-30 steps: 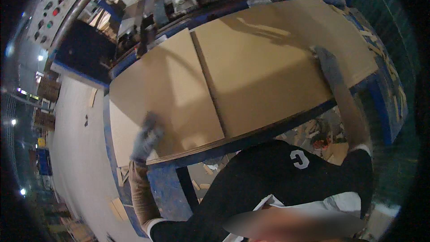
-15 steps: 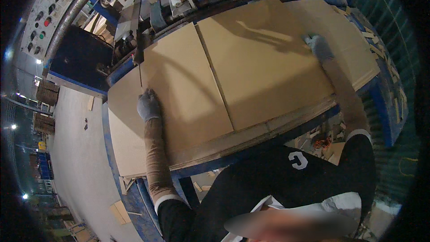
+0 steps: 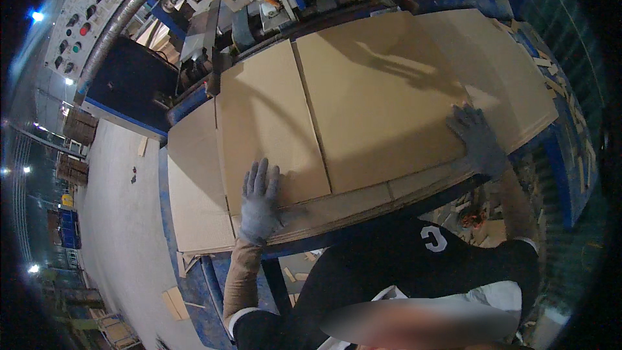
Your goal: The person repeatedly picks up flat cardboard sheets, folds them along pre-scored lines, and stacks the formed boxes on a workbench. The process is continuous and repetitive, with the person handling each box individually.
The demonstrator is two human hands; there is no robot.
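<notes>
A large brown cardboard sheet (image 3: 376,97), split by a dark slot, lies on top of a stack of cardboard (image 3: 353,209). My left hand (image 3: 260,204), in a grey glove, rests on the near left part of the sheet with fingers spread and pointing away from me. On the right, my gloved right hand (image 3: 478,139) lies over the sheet's near right edge, its fingers also apart. Neither hand holds anything. Other cardboard sheets stick out from under the top one, at the left (image 3: 194,185) and at the right (image 3: 508,81).
Beyond the stack stands a machine (image 3: 259,10) with rollers and metal guides. A control panel (image 3: 91,16) with buttons and a red light is at the far left. Cardboard scraps (image 3: 564,91) litter the blue table's right end. A pale floor (image 3: 120,220) stretches along the left.
Both hands have drawn back toward me from the sheet's side edges. My left hand has gone from closed fingers to spread ones. The view has shifted a little.
</notes>
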